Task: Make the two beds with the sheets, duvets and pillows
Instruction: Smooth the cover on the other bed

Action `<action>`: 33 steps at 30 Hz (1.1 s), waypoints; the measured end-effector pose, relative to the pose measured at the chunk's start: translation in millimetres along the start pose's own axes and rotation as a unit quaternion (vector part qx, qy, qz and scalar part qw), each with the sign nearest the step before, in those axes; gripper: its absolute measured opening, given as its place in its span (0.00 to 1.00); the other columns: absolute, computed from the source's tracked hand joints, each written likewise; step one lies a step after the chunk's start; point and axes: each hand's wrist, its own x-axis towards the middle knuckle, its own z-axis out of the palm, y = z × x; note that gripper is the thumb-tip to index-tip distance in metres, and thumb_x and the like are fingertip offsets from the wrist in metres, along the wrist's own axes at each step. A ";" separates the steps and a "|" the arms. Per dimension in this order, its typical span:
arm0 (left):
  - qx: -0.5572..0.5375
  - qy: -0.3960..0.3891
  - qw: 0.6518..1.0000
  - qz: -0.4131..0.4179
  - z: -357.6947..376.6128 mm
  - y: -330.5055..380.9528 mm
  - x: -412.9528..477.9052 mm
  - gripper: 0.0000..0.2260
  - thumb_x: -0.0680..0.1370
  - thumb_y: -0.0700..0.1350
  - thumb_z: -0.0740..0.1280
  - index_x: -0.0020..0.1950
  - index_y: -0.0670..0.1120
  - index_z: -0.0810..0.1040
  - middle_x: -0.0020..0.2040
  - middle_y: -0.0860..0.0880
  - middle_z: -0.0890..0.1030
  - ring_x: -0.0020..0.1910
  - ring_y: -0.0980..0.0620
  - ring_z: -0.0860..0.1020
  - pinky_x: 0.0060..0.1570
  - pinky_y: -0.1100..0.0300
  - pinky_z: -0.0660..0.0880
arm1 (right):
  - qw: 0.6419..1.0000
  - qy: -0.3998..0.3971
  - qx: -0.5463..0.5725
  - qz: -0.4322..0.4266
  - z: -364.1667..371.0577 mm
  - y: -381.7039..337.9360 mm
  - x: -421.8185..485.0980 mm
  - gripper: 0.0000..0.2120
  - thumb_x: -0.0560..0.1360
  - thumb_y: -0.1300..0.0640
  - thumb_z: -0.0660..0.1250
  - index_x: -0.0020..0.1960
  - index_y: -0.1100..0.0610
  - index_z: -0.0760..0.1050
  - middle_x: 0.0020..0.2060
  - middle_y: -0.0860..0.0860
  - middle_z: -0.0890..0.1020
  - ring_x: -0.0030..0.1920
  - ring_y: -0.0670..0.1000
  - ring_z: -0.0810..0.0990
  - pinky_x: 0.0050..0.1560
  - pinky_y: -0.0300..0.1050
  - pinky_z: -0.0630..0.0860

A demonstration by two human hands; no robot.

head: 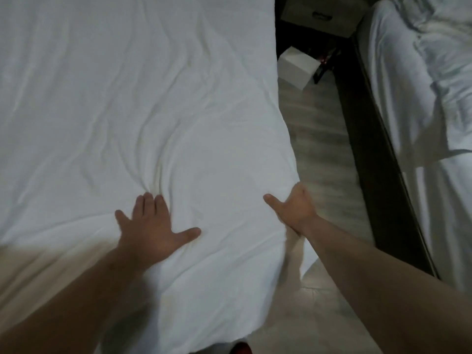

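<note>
A white sheet [132, 98] covers the near bed and fills the left of the view, creased into folds around my hands. My left hand [150, 226] lies flat on it with fingers spread, pressing the cloth down near the bed's corner. My right hand [293, 208] is at the right edge of this bed, thumb on top and fingers curled under the sheet's edge, gripping it. The second bed [434, 98] stands at the right with rumpled white bedding [449, 54] piled on it. No pillow is in view.
A narrow aisle of grey wood-look floor [319, 139] runs between the beds. At its far end sit a white box [297, 69] and a dark nightstand [319, 19]. The second bed's dark frame rail [378, 175] borders the aisle. Something red [62, 348] shows at the bottom edge.
</note>
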 end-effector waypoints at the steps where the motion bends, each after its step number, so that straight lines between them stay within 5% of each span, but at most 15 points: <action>1: -0.004 0.032 0.999 0.002 2.5 8.2 4.3 0.55 0.66 0.82 0.46 0.78 0.41 0.53 0.79 0.40 0.54 0.78 0.43 0.53 0.71 0.35 0.53 | 0.999 0.002 0.031 0.007 0.5 8.9 13.7 0.65 0.53 0.16 0.62 0.75 0.59 0.60 0.71 0.56 0.70 0.71 0.57 0.70 0.69 0.54 0.70; 4: -0.005 0.179 0.982 0.063 13.7 25.8 17.9 0.47 0.70 0.78 0.48 0.59 0.35 0.73 0.56 0.34 0.76 0.55 0.35 0.76 0.52 0.38 0.72 | 0.993 -0.038 0.114 0.015 1.1 23.3 33.7 0.55 0.58 0.21 0.65 0.73 0.58 0.64 0.67 0.53 0.76 0.67 0.57 0.75 0.67 0.51 0.72; 7: -0.057 0.158 0.986 -0.009 5.9 40.3 35.7 0.31 0.75 0.67 0.62 0.58 0.38 0.74 0.55 0.36 0.75 0.55 0.34 0.74 0.53 0.41 0.71 | 0.987 -0.053 0.148 -0.029 7.3 26.5 42.8 0.28 0.74 0.35 0.66 0.61 0.58 0.75 0.57 0.54 0.81 0.57 0.55 0.79 0.57 0.43 0.73; 9: -0.044 0.166 0.985 -0.021 2.9 45.9 52.3 0.20 0.80 0.59 0.60 0.54 0.42 0.74 0.53 0.37 0.76 0.54 0.34 0.74 0.52 0.44 0.70 | 0.988 -0.044 0.138 -0.060 3.4 29.2 43.4 0.21 0.78 0.41 0.64 0.58 0.58 0.76 0.54 0.54 0.81 0.54 0.54 0.79 0.54 0.43 0.72; 14: -0.050 0.176 0.983 0.021 5.7 52.9 59.4 0.17 0.84 0.52 0.52 0.42 0.44 0.70 0.48 0.35 0.79 0.50 0.32 0.76 0.48 0.45 0.70 | 0.986 -0.057 0.136 -0.079 -27.5 64.6 11.1 0.17 0.80 0.43 0.60 0.50 0.55 0.78 0.43 0.50 0.81 0.45 0.52 0.78 0.44 0.40 0.67; 21: -0.044 0.184 0.970 0.155 27.5 64.5 -4.3 0.18 0.80 0.54 0.50 0.37 0.46 0.68 0.34 0.40 0.75 0.37 0.35 0.75 0.37 0.46 0.70 | 0.991 -0.075 0.107 0.018 -13.8 152.8 -93.2 0.17 0.79 0.40 0.59 0.41 0.52 0.73 0.37 0.51 0.82 0.42 0.56 0.81 0.45 0.47 0.77; 24: -0.017 0.163 0.970 0.177 29.2 61.8 -8.6 0.16 0.78 0.55 0.49 0.38 0.47 0.67 0.35 0.42 0.76 0.37 0.37 0.75 0.38 0.47 0.70 | 0.998 -0.059 0.025 0.024 -5.7 149.3 -109.6 0.19 0.80 0.39 0.55 0.47 0.54 0.71 0.41 0.55 0.82 0.45 0.60 0.80 0.46 0.51 0.76; 28: -0.128 0.159 0.961 0.185 25.1 40.2 -21.7 0.18 0.75 0.58 0.55 0.43 0.46 0.76 0.39 0.46 0.77 0.40 0.40 0.76 0.43 0.50 0.71 | 0.999 -0.039 -0.029 0.016 0.6 114.3 -108.3 0.13 0.80 0.48 0.59 0.52 0.59 0.68 0.49 0.59 0.79 0.51 0.63 0.78 0.48 0.52 0.73; 31: -0.196 0.184 0.946 0.180 23.3 0.2 -48.7 0.17 0.75 0.54 0.59 0.49 0.44 0.80 0.45 0.45 0.81 0.43 0.40 0.79 0.47 0.51 0.73 | 0.997 0.006 -0.003 -0.079 8.9 57.5 -116.7 0.11 0.79 0.51 0.58 0.54 0.58 0.71 0.50 0.57 0.77 0.54 0.62 0.76 0.53 0.53 0.73; 33: -0.219 0.235 0.935 0.150 22.3 -42.1 -67.6 0.16 0.74 0.51 0.61 0.50 0.41 0.82 0.48 0.43 0.83 0.47 0.40 0.81 0.51 0.51 0.72 | 0.985 0.031 -0.021 -0.168 23.1 3.8 -127.5 0.19 0.80 0.48 0.59 0.62 0.62 0.73 0.60 0.60 0.77 0.63 0.62 0.73 0.64 0.56 0.69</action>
